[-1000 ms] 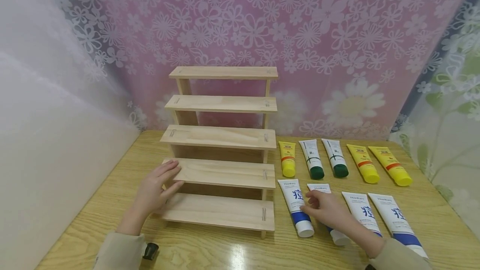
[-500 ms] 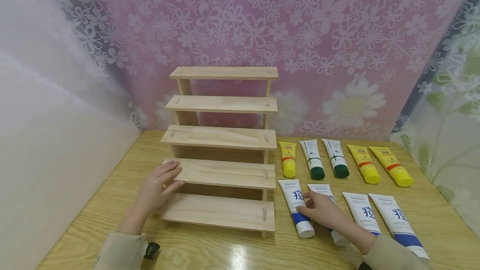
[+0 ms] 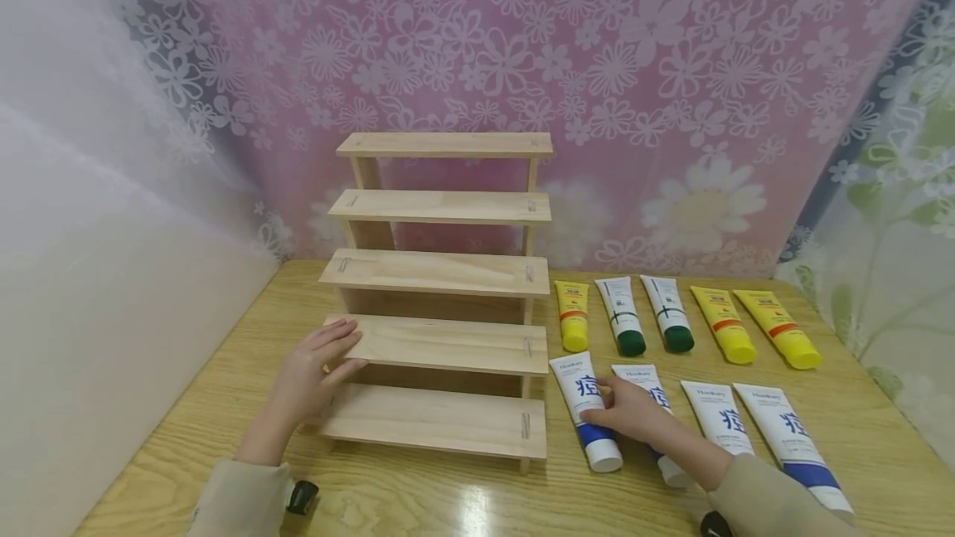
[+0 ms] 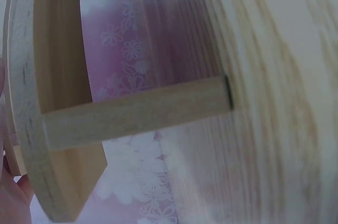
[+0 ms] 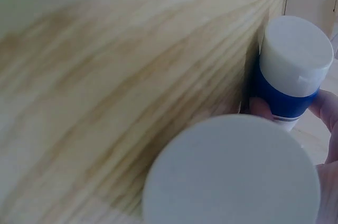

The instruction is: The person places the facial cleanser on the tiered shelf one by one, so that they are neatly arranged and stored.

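Note:
A tiered wooden rack (image 3: pixel 436 269) stands left of centre in the head view. My left hand (image 3: pixel 312 375) rests on the left end of its second-lowest shelf, fingers extended. My right hand (image 3: pixel 634 413) grips the leftmost white-and-blue tube (image 3: pixel 584 396), thumb and fingers on its two sides. In the right wrist view the fingers (image 5: pixel 261 109) lie around that tube's blue band (image 5: pixel 285 97), and a nearer white cap (image 5: pixel 232 176) hides part of the view. Beneath my right wrist lies a second white-and-blue tube (image 3: pixel 675 472).
Two more white-and-blue tubes (image 3: pixel 719 421) lie at the right. Behind them is a row of yellow tubes (image 3: pixel 573 313) and white tubes with green caps (image 3: pixel 622 313). Patterned cloth (image 3: pixel 477 40) hangs behind the wooden table (image 3: pixel 418 504).
My right hand has moved a little left and closed on the leftmost white-and-blue tube, which has shifted slightly left and up. My left hand and the rack have stayed in place.

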`<action>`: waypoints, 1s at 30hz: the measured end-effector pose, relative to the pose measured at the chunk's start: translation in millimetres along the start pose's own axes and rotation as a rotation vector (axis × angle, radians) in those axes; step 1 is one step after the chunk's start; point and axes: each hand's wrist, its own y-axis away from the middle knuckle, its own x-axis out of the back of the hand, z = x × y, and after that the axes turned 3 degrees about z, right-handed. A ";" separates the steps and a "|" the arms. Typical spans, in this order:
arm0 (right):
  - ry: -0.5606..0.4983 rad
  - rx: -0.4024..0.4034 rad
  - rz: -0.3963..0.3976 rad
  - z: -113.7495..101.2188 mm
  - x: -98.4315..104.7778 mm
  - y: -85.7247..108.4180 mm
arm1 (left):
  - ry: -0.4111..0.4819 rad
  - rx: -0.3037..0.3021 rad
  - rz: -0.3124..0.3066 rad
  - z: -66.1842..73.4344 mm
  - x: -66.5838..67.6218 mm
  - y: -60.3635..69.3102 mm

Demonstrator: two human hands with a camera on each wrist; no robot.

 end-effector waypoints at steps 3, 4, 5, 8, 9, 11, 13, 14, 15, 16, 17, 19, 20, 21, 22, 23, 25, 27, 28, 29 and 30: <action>-0.031 -0.012 -0.009 -1.5 -0.7 -0.5 | 0.001 -0.007 0.008 0.0 -0.1 0.1; -0.041 -0.018 -0.010 -1.8 -1.1 -0.7 | 0.002 -0.010 0.011 0.0 -0.2 -0.1; -0.050 -0.021 -0.010 -1.8 -1.4 -0.8 | 0.003 -0.011 0.013 0.3 -0.1 -0.3; -0.070 -0.039 -0.005 -1.6 -3.0 -1.4 | 0.001 -0.013 0.010 0.5 -0.5 -0.7; -0.075 -0.046 -0.001 -1.1 -3.7 -1.7 | 0.000 -0.014 0.009 0.6 -0.5 -0.8; -0.079 -0.053 0.005 0.2 -5.0 -1.7 | -0.001 -0.014 0.007 0.6 -0.5 -0.7; -0.088 -0.058 0.013 1.3 -5.8 -1.4 | -0.005 -0.014 0.004 0.6 -0.3 -0.4; -0.097 -0.055 0.017 1.9 -5.9 -0.8 | -0.006 -0.013 0.002 0.7 -0.2 -0.1; -0.107 -0.053 0.021 2.3 -5.8 -0.1 | -0.007 -0.013 0.001 0.8 -0.1 0.0; -0.114 -0.049 0.026 2.5 -5.4 0.7 | -0.007 -0.011 0.001 0.8 -0.2 0.1; -0.128 -0.038 0.031 2.4 -4.7 1.8 | -0.007 -0.009 0.000 0.8 -0.2 0.2; -0.142 -0.015 0.052 1.5 -2.6 4.1 | -0.005 -0.006 -0.001 0.9 -0.3 0.1; -0.152 -0.003 0.064 0.7 -1.4 5.1 | -0.002 -0.005 -0.002 0.8 -0.4 0.1; -0.161 0.013 0.073 -0.4 0.2 6.0 | 0.000 -0.003 -0.002 0.6 -0.5 0.1; -0.166 0.027 0.086 -1.5 1.7 7.0 | 0.001 -0.001 -0.002 0.4 -0.7 0.2; -0.178 0.039 0.097 -2.9 3.4 7.9 | 0.001 0.002 -0.003 0.5 -0.6 0.3; -0.186 0.045 0.122 -5.2 6.5 8.3 | 0.000 0.004 -0.003 0.6 -0.5 0.4; -0.197 0.055 0.144 -7.8 9.8 8.7 | -0.002 0.003 -0.003 1.0 -0.3 0.5; -0.199 0.061 0.161 -8.8 11.3 8.6 | -0.003 0.002 -0.003 1.2 -0.1 0.5; -0.200 0.070 0.176 -10.1 13.3 8.6 | -0.004 0.000 -0.002 1.5 0.0 0.4; -0.199 0.080 0.193 -11.5 15.2 8.7 | -0.003 -0.002 0.000 1.4 0.1 0.3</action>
